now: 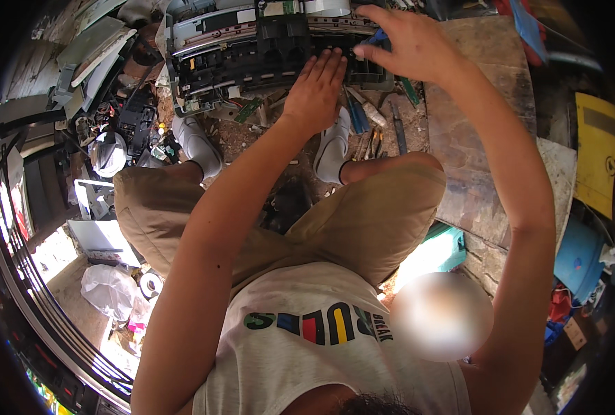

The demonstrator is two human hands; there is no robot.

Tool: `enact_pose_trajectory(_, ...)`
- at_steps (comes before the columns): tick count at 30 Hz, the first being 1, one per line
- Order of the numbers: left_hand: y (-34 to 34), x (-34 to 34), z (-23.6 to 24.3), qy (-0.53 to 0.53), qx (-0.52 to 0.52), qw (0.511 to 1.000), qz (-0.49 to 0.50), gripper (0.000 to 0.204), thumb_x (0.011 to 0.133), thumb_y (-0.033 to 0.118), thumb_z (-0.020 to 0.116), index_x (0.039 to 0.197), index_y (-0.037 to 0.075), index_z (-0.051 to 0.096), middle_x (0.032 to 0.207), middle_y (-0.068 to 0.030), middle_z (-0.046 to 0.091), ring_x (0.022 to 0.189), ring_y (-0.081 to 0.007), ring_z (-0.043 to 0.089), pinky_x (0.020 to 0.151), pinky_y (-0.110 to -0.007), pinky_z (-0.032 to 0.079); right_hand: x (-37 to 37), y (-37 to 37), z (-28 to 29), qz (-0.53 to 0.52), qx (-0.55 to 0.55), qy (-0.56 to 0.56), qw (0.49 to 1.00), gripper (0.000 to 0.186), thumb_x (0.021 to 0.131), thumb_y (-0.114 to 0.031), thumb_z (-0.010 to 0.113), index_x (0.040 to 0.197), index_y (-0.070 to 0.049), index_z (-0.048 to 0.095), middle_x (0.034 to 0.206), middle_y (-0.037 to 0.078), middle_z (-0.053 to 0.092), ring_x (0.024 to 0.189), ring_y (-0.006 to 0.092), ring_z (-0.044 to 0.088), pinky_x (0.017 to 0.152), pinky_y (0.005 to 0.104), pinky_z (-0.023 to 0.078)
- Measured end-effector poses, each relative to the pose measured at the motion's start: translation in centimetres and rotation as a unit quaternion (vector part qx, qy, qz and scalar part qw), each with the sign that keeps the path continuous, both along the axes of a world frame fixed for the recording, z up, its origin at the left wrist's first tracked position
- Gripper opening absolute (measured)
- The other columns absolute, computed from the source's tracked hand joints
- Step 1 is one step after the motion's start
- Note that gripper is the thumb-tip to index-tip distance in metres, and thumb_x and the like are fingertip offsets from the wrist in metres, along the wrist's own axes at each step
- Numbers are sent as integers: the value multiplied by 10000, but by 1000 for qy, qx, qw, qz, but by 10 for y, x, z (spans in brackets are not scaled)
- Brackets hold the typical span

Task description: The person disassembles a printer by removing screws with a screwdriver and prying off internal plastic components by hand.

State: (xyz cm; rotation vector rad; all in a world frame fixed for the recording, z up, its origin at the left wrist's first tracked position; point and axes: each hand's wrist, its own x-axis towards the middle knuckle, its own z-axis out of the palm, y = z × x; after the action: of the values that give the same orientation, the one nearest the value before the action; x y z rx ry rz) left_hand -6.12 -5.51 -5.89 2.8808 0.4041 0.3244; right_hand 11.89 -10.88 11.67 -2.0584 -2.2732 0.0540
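Note:
A partly dismantled printer-like machine (217,59) with a dark chassis, metal rails and a small green board lies across the top of the view, beyond my feet. My left hand (316,93) rests on its near black section with fingers stretched forward, palm down. My right hand (410,48) is at the machine's right side, fingers and thumb apart, the thumb at the black parts and the index finger near a pale strip (327,8); whether the fingertips touch it I cannot tell. Below the machine, blue-handled tools (358,112) and a long dark tool (398,124) lie on the dirt.
Scrap plastic panels and electronic parts (131,121) pile up at the left, with a plastic bag (107,290) lower down. A wooden board (480,166) lies at the right, beside a yellow panel (594,152) and a blue container (574,259). My bent legs frame the middle.

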Motion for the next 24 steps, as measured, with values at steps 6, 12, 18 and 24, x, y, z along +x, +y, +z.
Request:
enact_pose_trajectory(6, 1, 0, 2, -5, -15, 1000, -1, 899, 805, 350, 711, 1489, -13, 254, 1557, -173, 261, 1451, -312, 247, 1203, -437, 187, 17, -2, -9, 5, 20, 45, 999, 212, 807, -91, 617, 1006, -22, 636, 887, 167, 614, 913, 354, 631, 807, 421, 520)
enact_pose_trajectory(12, 1, 0, 3, -88, -93, 992, -2, 769, 824, 276, 704, 1443, -15, 352, 1497, -194, 362, 1388, -339, 352, 1166, -465, 261, 30, -47, 17, -161, 23, 224, 961, 156, 903, -81, 659, 1055, -44, 668, 1014, 57, 638, 881, 146, 587, 713, 269, 473)
enact_pose_trajectory(18, -22, -22, 48, -185, -355, 914, 71, 651, 825, 173, 724, 1395, 26, 445, 1277, -178, 552, 1070, -311, 614, 900, -417, 507, 14, -104, 9, -252, 64, 303, 917, 153, 898, -128, 675, 1035, -60, 683, 918, 28, 648, 807, 79, 553, 740, 238, 450)
enact_pose_trajectory(24, -22, -49, 65, -260, -445, 856, 48, 260, 819, 120, 752, 1072, 65, 717, 832, -126, 683, 728, -241, 667, 663, -333, 532, -23, -125, 0, -236, 53, 466, 851, 178, 903, -97, 668, 1044, 11, 651, 986, 36, 626, 895, 99, 559, 790, 225, 441)
